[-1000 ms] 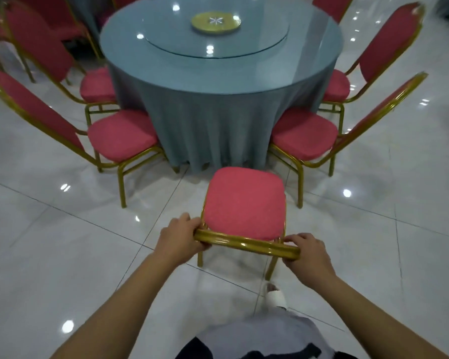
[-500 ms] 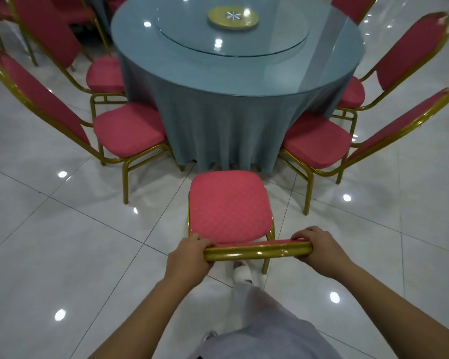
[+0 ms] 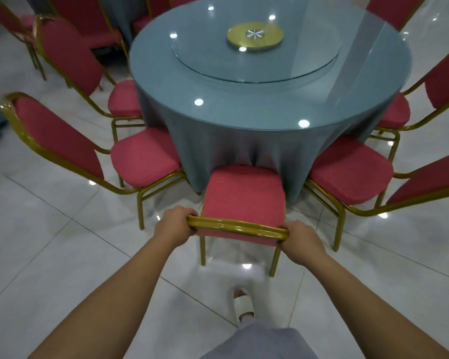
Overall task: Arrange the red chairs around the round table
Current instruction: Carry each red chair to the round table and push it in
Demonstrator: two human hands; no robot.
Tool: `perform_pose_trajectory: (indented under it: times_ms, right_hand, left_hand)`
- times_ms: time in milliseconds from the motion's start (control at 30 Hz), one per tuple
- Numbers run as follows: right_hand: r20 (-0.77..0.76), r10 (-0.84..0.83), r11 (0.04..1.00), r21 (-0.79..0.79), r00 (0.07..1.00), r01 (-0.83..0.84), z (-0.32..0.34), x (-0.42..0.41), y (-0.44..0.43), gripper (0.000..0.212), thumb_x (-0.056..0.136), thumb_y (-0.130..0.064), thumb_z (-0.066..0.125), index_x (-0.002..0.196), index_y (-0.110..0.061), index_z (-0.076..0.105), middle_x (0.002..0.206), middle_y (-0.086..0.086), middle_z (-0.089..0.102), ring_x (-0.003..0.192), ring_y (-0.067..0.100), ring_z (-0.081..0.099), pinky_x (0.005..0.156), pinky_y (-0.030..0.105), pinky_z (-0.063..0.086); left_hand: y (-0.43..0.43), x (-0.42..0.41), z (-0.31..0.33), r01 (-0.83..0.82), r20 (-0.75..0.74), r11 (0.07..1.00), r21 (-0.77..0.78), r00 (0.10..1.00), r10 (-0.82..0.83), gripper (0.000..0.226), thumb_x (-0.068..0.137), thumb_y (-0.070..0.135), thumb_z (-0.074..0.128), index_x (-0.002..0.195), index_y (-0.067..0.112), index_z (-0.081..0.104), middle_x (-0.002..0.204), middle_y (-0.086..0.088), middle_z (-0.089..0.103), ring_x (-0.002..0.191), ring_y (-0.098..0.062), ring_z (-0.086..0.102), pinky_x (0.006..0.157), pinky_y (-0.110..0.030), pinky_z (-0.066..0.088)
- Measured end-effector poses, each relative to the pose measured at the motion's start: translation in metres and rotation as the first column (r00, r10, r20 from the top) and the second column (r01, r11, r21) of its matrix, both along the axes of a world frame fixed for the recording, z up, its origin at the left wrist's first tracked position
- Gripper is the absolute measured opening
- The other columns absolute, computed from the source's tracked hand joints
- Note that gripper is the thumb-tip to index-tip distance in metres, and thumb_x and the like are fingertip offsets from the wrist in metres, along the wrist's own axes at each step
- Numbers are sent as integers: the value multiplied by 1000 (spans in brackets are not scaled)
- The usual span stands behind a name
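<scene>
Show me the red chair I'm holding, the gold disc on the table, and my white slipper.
Red cushioned chair with gold metal frame [image 3: 244, 195]: head view, middle of the seat cushion.
Round gold disc [image 3: 254, 36]: head view, its centre star.
White slipper [image 3: 244, 304]: head view, the top strap.

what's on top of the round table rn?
On the round table: a glass turntable carrying a gold disc at its centre. Its far edge is cut off by the frame, and the blue-grey cloth hides the legs.
</scene>
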State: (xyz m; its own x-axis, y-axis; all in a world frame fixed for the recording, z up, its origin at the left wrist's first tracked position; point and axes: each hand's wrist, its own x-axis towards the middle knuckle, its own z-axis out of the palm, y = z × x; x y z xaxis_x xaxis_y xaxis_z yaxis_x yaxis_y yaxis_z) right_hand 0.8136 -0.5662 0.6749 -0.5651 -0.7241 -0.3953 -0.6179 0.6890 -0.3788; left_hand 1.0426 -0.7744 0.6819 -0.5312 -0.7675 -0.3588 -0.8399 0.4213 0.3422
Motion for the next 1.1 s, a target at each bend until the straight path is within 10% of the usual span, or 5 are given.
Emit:
perform_pose_trajectory:
  times_ms: [433, 633, 1100]
  right_hand:
    - [102, -17, 999, 35, 995, 14, 14, -41, -59, 9, 78, -31, 69, 86, -32, 66, 87, -6, 65, 87, 21, 62, 79, 46, 55]
    - [154, 137, 986, 74, 979, -149, 51, -20, -92, 81, 61, -65, 78, 134, -47, 48, 133, -11, 51, 126, 18, 45, 106, 47, 40]
    - [262, 203, 931, -350, 943, -102, 72, 225, -312, 62, 77, -41, 79, 134, -33, 56, 132, -9, 52, 122, 9, 50, 100, 28, 42]
  left_hand:
    - [-70, -46, 2, 96, 21, 995, 9, 995, -97, 13, 82, 28, 74, 88, 38, 67, 81, 13, 66, 81, -13, 63, 67, -34, 54]
    - [-74, -31, -1, 94, -77, 982, 164, 994, -82, 66, 76, 31, 83, 134, 38, 53, 125, 6, 53, 109, -19, 56, 89, -41, 53]
    - [-233, 238, 52, -81, -321, 976, 205, 936, 145, 52, 89, 36, 70, 137, 36, 50, 141, 8, 47, 121, -5, 43, 100, -24, 35]
